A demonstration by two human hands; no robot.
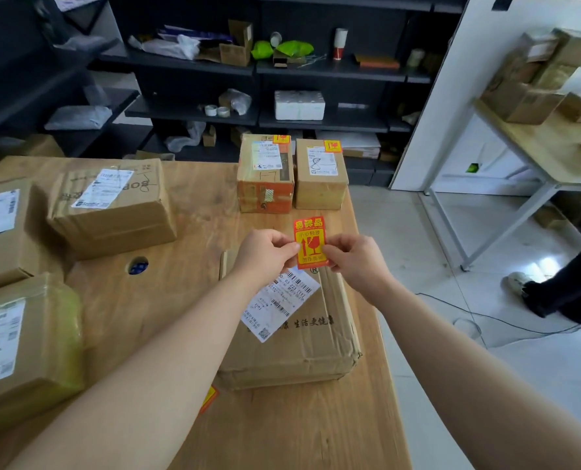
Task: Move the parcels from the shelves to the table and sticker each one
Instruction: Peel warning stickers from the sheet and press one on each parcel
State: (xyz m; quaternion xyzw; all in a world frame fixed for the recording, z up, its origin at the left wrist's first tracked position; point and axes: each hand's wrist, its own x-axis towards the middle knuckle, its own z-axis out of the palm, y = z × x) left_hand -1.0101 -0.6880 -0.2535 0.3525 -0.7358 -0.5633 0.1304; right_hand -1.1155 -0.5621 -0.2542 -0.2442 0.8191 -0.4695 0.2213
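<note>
While both hands pinch the red-and-yellow fragile sticker [310,244], left hand [265,254] on its left edge and right hand [353,261] on its right, it hangs above the flat brown cardboard parcel [292,334] on the wooden desk [139,300]. Risks: sticker curling onto fingers, creasing, or covering the white shipping label [278,305]. Backing prob. off, can't confirm.

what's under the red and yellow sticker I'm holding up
The sticker hangs over a flat cardboard parcel bearing a white shipping label. The parcel's far edge is covered.
</note>
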